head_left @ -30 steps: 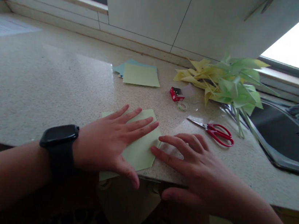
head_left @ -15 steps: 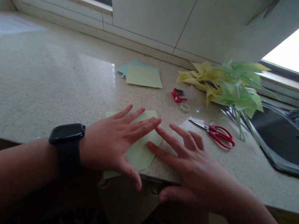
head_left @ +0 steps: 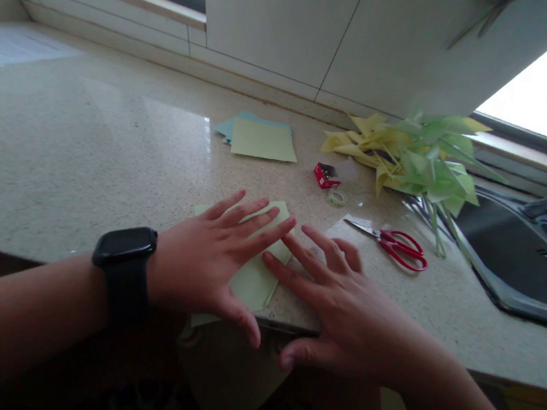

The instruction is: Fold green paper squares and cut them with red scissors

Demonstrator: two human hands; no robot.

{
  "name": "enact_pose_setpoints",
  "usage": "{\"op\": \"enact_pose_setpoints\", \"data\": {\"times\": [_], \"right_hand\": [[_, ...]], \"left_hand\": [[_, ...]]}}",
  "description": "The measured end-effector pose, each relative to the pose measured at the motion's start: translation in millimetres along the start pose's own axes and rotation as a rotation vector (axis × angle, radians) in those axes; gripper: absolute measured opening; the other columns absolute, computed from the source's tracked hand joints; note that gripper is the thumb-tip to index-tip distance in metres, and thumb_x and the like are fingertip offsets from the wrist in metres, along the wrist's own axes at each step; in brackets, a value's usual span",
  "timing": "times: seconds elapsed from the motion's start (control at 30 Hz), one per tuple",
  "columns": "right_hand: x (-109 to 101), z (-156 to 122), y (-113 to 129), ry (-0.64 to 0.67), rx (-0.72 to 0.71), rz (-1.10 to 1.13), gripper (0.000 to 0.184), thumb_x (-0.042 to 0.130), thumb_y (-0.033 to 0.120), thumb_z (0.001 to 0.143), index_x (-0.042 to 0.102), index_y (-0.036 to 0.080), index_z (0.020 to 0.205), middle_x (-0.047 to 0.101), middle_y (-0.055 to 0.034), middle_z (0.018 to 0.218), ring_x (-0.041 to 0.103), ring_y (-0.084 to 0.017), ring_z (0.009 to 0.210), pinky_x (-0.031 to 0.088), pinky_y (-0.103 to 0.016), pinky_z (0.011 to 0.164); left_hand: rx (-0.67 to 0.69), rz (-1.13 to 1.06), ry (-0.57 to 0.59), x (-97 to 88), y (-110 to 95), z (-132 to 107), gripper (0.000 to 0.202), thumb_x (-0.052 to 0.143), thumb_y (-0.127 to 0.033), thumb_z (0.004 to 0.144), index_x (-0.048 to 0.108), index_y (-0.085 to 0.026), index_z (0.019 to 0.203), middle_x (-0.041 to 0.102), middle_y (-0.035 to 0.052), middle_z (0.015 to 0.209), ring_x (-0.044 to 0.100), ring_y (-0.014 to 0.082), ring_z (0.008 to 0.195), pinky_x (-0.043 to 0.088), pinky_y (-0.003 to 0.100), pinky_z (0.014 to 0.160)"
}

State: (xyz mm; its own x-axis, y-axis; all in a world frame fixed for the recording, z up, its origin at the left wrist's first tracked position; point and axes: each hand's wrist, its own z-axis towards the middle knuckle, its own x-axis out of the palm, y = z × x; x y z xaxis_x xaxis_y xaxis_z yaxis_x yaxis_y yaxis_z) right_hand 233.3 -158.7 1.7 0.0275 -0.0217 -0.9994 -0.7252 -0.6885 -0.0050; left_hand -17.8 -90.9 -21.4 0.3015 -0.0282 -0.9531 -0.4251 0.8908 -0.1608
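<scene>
A pale green paper sheet [head_left: 254, 282] lies at the near edge of the speckled countertop [head_left: 85, 140]. My left hand [head_left: 210, 260], with a black watch on its wrist, lies flat on the sheet with its fingers spread. My right hand [head_left: 336, 301] rests beside it, fingers stretched out. Its fingertips press the sheet's right edge, close to the left fingertips. Neither hand holds anything.
Red-handled scissors [head_left: 394, 244] lie right of my hands. A small red box [head_left: 326, 175] and a tape roll [head_left: 337, 197] sit behind them. A stack of coloured paper [head_left: 262, 139] and a pile of yellow and green folded pinwheels [head_left: 411, 156] lie farther back. A dark sink [head_left: 528, 259] is at the right.
My right hand has slid left along the counter, and its fingertips now press on the sheet's right edge. My left hand has stayed flat on the paper.
</scene>
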Motion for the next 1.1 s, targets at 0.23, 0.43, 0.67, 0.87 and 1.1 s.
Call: {"op": "enact_pose_setpoints", "data": {"times": [0.23,0.43,0.67,0.87,1.1], "right_hand": [[-0.5,2.3,2.7,-0.003,0.0,0.027,0.101,0.038,0.088,0.084,0.018,0.028,0.162,0.014,-0.0044,0.169,0.014,-0.042,0.152,0.023,-0.068,0.113],[3.1,2.8,11.3,-0.115,0.072,0.094,0.095,0.044,0.086,0.083,0.037,0.025,0.156,0.039,-0.0103,0.161,0.031,-0.037,0.145,0.019,-0.059,0.116],[8.4,2.9,19.9,-0.161,0.153,0.144,0.095,0.043,0.087,0.083,0.04,0.026,0.155,0.044,-0.0116,0.155,0.034,-0.035,0.14,0.017,-0.056,0.117],[12.4,-0.3,21.7,-0.218,0.156,0.143,0.088,0.048,0.08,0.087,0.038,0.027,0.156,0.044,-0.012,0.154,0.033,-0.038,0.14,0.018,-0.059,0.115],[1.8,-1.4,19.0,-0.234,0.139,0.214,0.053,0.053,0.051,0.099,0.054,0.021,0.143,0.059,-0.0108,0.135,0.046,-0.032,0.126,0.032,-0.053,0.109]], "left_hand": [[0.001,0.041,-0.052,-16.5,-4.4,-3.1,0.109,0.051,-0.09,0.072,0.04,-0.012,0.147,0.058,0.0192,0.136,0.05,0.037,0.125,0.037,0.054,0.107],[-0.019,0.105,0.065,-43.6,-38.0,-7.3,0.035,0.075,-0.037,0.087,0.063,-0.02,0.115,0.065,0.0072,0.117,0.057,0.0304,0.108,0.049,0.049,0.093],[-0.184,0.184,0.066,-23.1,-83.1,-15.6,0.033,0.06,-0.019,0.089,0.067,-0.008,0.119,0.072,0.0146,0.109,0.066,0.0323,0.094,0.057,0.05,0.075],[-0.193,0.176,0.027,-18.6,-82.8,-20.9,0.038,0.059,-0.017,0.089,0.065,-0.009,0.125,0.072,0.0135,0.115,0.065,0.0306,0.1,0.055,0.052,0.087],[-0.188,0.118,-0.007,-14.8,-76.4,-21.3,0.034,0.056,-0.016,0.093,0.063,-0.012,0.126,0.071,0.011,0.12,0.065,0.029,0.105,0.053,0.051,0.091]]}}
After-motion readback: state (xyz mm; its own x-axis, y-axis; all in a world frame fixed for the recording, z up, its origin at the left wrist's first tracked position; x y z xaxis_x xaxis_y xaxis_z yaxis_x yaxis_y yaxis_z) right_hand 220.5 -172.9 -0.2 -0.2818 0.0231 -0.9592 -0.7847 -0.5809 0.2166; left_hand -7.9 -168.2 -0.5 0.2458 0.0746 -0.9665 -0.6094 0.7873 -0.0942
